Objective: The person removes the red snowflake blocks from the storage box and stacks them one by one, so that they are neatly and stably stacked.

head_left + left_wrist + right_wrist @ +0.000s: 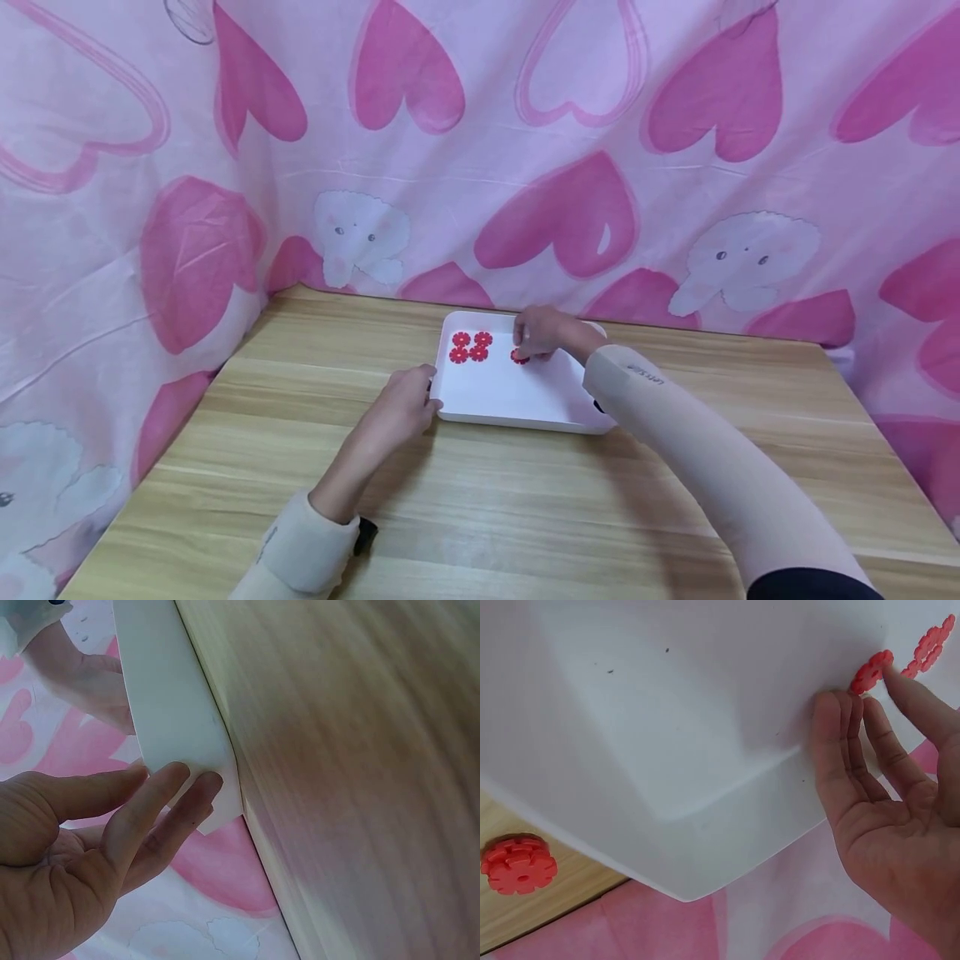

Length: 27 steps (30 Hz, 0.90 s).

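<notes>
A shallow white tray (pixel 517 400) lies on the wooden table. Thumb and fingers of my left hand (pixel 401 408) hold its left side near the front corner; in the left wrist view, fingertips press the outer wall with the thumb at the rim. Inside the tray, my right hand (pixel 542 332) pinches a red flower-shaped plastic disc (pixel 871 671) between thumb and fingers, low over the tray floor. Several matching red discs (pixel 470 347) lie grouped close together toward the tray's back left. My right fingers partly cover the pinched disc in the head view.
A small pile of red discs (pixel 521 864) rests on the table just outside the tray, hidden from the head view by my right arm. Behind the wooden table (pixel 480 508) hangs a pink cloth (pixel 555 217) with hearts, which also runs along the left side.
</notes>
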Motion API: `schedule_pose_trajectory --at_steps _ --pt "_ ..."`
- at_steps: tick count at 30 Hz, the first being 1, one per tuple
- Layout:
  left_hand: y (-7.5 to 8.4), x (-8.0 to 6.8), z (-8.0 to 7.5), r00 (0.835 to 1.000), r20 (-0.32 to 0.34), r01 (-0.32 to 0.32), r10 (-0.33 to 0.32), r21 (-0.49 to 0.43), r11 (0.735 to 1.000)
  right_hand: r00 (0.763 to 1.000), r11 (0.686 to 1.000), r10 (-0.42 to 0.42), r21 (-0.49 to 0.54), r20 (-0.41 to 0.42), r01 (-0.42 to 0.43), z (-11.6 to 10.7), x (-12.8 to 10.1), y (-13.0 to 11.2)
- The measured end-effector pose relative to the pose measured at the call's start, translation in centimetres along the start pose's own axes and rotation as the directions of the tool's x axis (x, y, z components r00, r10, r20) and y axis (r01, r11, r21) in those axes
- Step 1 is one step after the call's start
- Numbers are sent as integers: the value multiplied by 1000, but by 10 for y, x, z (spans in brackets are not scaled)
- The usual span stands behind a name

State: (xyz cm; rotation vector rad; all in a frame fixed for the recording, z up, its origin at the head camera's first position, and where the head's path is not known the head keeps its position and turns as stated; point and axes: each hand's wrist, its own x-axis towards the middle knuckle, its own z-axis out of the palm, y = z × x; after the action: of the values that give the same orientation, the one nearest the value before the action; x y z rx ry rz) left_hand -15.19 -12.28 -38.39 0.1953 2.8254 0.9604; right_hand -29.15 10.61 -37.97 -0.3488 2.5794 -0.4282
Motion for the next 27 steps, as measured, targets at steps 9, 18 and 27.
schedule_pose_trajectory --at_steps 9,18,27 --pt "0 0 0 1000 -8 -18 18 3 1000 1000 1000 -4 -10 -5 4 4 -2 0" --pt "-1 -1 -1 1000 -7 -21 21 -2 1000 1000 997 -30 76 5 29 -3 -9 5" --pt "-2 -1 0 1000 -7 -27 27 -7 1000 1000 992 -3 129 10 2 -12 -10 16"
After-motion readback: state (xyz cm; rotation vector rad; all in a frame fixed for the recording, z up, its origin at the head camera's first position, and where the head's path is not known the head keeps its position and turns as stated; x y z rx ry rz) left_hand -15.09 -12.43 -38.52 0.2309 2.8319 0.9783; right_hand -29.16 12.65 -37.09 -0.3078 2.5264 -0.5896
